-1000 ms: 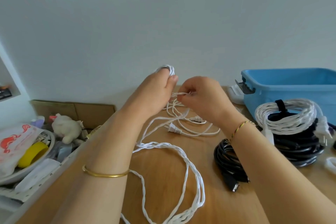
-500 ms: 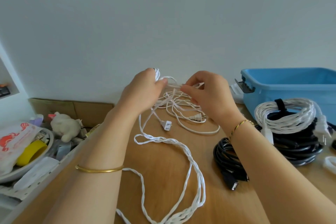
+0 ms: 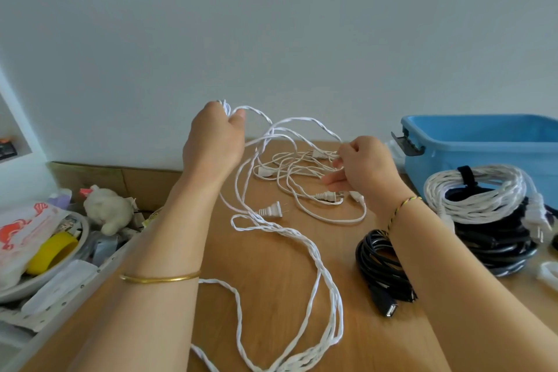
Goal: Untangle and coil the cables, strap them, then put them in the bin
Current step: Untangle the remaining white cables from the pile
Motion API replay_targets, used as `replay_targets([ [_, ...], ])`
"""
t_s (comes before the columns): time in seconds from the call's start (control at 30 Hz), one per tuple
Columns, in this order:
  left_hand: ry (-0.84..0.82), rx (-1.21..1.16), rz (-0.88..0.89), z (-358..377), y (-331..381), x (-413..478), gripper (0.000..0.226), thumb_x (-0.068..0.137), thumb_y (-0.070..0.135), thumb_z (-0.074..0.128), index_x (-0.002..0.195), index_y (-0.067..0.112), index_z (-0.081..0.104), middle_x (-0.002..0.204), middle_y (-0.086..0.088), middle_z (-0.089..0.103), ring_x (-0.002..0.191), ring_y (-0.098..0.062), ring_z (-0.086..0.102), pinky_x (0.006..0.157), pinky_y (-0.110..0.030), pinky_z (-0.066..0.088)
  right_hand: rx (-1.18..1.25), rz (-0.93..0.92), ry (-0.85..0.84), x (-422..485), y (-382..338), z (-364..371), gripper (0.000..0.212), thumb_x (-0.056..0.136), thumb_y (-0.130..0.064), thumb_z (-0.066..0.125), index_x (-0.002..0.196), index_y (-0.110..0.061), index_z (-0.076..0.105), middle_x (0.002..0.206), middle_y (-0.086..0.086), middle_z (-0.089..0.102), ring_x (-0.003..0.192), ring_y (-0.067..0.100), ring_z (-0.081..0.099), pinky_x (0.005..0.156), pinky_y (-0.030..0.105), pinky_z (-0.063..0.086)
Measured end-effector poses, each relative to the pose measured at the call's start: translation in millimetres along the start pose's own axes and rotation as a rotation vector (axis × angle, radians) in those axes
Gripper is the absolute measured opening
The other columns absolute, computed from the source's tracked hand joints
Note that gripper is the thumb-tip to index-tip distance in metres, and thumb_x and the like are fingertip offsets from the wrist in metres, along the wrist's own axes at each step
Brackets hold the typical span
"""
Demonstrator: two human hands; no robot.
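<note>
A tangle of white twisted cable with several plugs lies on the wooden table and rises into both hands. My left hand is raised above the table's far edge, shut on a bunch of white cable loops. My right hand is lower and to the right, pinching strands of the same white cable. One white plug lies loose between my arms. The blue bin stands at the far right. A strapped white coil rests on a black coil in front of the bin.
A bundled black USB cable lies under my right forearm. To the left, off the table, a box holds a white plush toy, a yellow tape roll and packets. A white wall stands close behind the table.
My hands have drawn apart: the left has gone up and left with its loops, the right down and right, stretching strands between them. The loose plug has slid nearer.
</note>
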State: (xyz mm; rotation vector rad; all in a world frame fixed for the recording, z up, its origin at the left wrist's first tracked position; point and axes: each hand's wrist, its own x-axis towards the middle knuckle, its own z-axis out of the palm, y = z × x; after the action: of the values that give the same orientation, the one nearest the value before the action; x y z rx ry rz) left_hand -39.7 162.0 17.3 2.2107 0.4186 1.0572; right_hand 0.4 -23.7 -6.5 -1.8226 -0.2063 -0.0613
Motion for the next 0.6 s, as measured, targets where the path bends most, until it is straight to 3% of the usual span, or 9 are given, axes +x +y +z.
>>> replay_targets([
  [0.13,0.054,0.072,-0.026,-3.8,6.2,-3.9,0.037,0.100,0.033,0.041,0.114,0.000,0.053,0.119,-0.018,0.059,0.107,-0.039,0.053,0.080,-0.036,0.038,0.162,0.130,0.073,4.3,6.7,-10.4,0.026,0.097,-0.007,0.038,0.072,-0.008,0.046,0.068,0.010,0.057,0.048,0.018,0.060,0.049,0.027,0.054],
  [0.23,0.123,0.071,-0.056,-13.3,1.4,2.5,0.038,0.100,0.032,0.041,0.112,-0.001,0.054,0.116,-0.019,0.060,0.106,-0.039,0.054,0.081,-0.038,0.039,0.252,0.151,0.130,7.7,8.4,-15.7,0.027,0.096,-0.006,0.040,0.070,-0.010,0.044,0.067,0.009,0.056,0.036,0.008,0.056,0.048,0.025,0.053],
  [0.33,0.051,-0.017,-0.068,-13.1,-3.1,4.7,0.045,0.095,0.039,0.039,0.099,-0.001,0.058,0.102,-0.020,0.065,0.092,-0.042,0.061,0.087,-0.047,0.049,0.149,0.130,0.093,8.0,5.5,-10.0,0.019,0.096,-0.005,0.040,0.080,-0.005,0.049,0.066,0.011,0.058,0.038,0.014,0.057,0.047,0.028,0.053],
  [0.4,-0.023,-0.042,-0.080,-8.9,-1.8,2.4,0.042,0.094,0.041,0.039,0.092,0.002,0.056,0.098,-0.018,0.065,0.088,-0.041,0.062,0.086,-0.048,0.050,-0.014,0.111,0.062,5.9,4.3,-3.2,0.009,0.095,-0.002,0.041,0.091,-0.001,0.048,0.076,0.017,0.060,0.050,0.021,0.059,0.051,0.033,0.054],
  [0.47,-0.087,-0.050,-0.080,-5.5,3.6,-1.6,0.035,0.096,0.037,0.040,0.084,0.006,0.053,0.091,-0.016,0.063,0.084,-0.039,0.063,0.078,-0.042,0.048,-0.261,0.009,0.074,4.6,6.9,3.5,0.014,0.092,-0.004,0.045,0.105,-0.002,0.048,0.107,0.019,0.056,0.082,0.029,0.061,0.073,0.043,0.054],
  [0.53,-0.134,-0.052,-0.055,-2.1,8.8,-4.7,0.034,0.097,0.034,0.041,0.076,0.008,0.050,0.078,-0.013,0.058,0.077,-0.036,0.062,0.071,-0.039,0.046,-0.424,-0.184,0.169,0.2,4.3,8.3,0.033,0.089,-0.004,0.045,0.122,-0.006,0.047,0.126,0.012,0.048,0.111,0.029,0.050,0.094,0.042,0.044],
  [0.6,-0.186,-0.063,-0.017,-0.2,13.6,-7.5,0.033,0.096,0.031,0.043,0.071,0.010,0.048,0.071,-0.012,0.054,0.066,-0.030,0.056,0.073,-0.045,0.050,-0.381,-0.462,0.275,-8.0,-7.7,11.3,0.033,0.091,-0.007,0.046,0.124,-0.010,0.052,0.125,0.006,0.053,0.116,0.024,0.048,0.097,0.035,0.040],
])
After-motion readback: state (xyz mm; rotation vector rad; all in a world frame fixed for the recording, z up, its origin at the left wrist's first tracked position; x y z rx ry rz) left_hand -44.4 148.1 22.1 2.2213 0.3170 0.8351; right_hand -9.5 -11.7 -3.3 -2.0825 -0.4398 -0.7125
